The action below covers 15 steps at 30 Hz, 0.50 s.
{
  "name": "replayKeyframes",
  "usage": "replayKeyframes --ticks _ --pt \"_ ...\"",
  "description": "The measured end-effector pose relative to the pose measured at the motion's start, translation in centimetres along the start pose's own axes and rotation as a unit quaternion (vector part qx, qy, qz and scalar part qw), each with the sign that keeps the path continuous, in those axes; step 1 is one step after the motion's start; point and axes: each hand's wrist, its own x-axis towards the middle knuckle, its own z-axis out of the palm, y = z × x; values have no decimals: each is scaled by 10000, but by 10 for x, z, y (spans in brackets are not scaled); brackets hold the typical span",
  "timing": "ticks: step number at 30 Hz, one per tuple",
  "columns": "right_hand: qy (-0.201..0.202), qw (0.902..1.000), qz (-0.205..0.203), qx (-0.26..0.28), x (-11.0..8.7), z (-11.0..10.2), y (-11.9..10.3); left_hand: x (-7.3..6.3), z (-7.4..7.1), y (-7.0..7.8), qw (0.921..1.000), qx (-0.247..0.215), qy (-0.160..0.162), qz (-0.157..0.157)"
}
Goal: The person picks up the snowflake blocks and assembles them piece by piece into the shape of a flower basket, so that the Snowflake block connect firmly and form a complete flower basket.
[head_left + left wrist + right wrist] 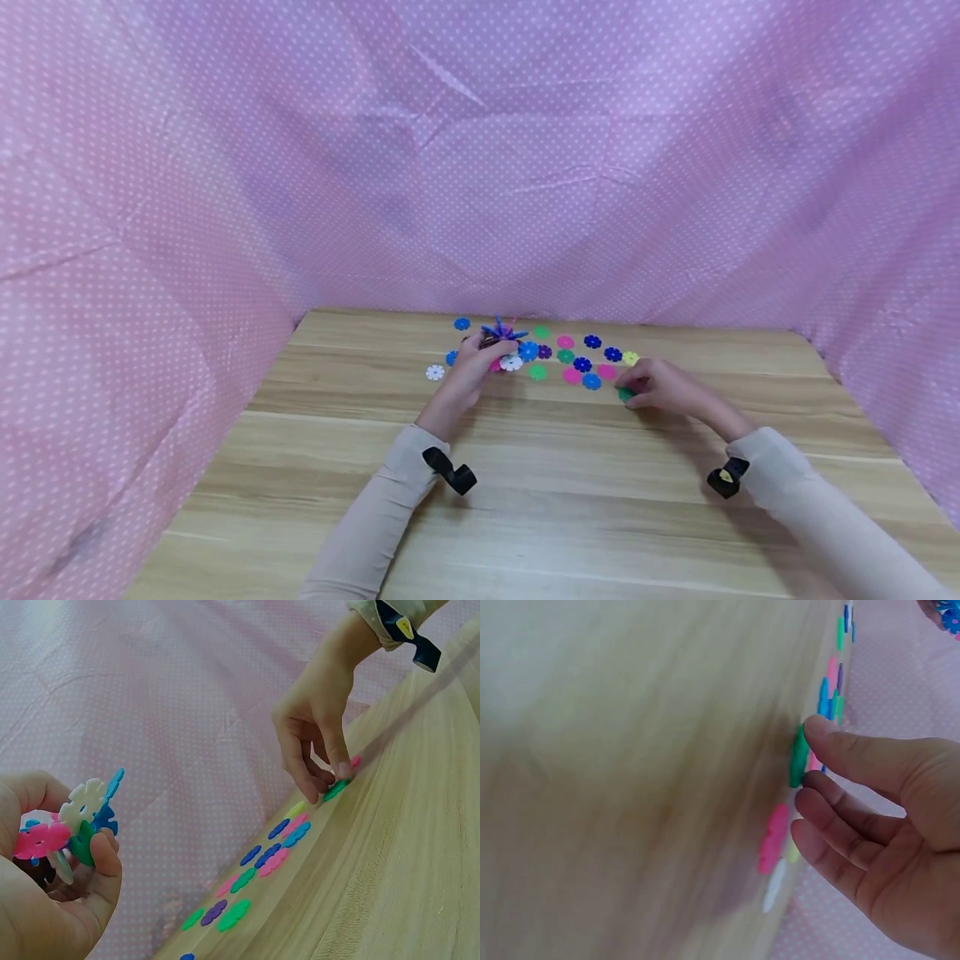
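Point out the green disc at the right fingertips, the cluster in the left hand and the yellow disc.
Green disc (799, 756): right wrist view, its visible middle.
Cluster (77, 814): left wrist view, its white part.
Yellow disc (631, 358): head view, its middle.

Both arms in long, plain beige slvs: L sleeve (375, 517) a bit creased, R sleeve (832, 508) same colour. Blk L strap (449, 472) at the cuff, curvy; blk R strap (727, 489) opp., w/ sm. yellow mark (406, 628). L hand (474, 367) & R hand (663, 387) bare.

Green disc (799, 757) at right fingers (843, 825)
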Motion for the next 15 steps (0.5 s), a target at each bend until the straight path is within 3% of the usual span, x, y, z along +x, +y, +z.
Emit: replayKeyframes --ticks 7,15 --pt "190 9998 67 33 2 6 6 2 -1 -1 9999 99 -136 -11" --pt "-145 9973 -66 713 4 9 2 1 -3 -2 9988 469 -78 90"
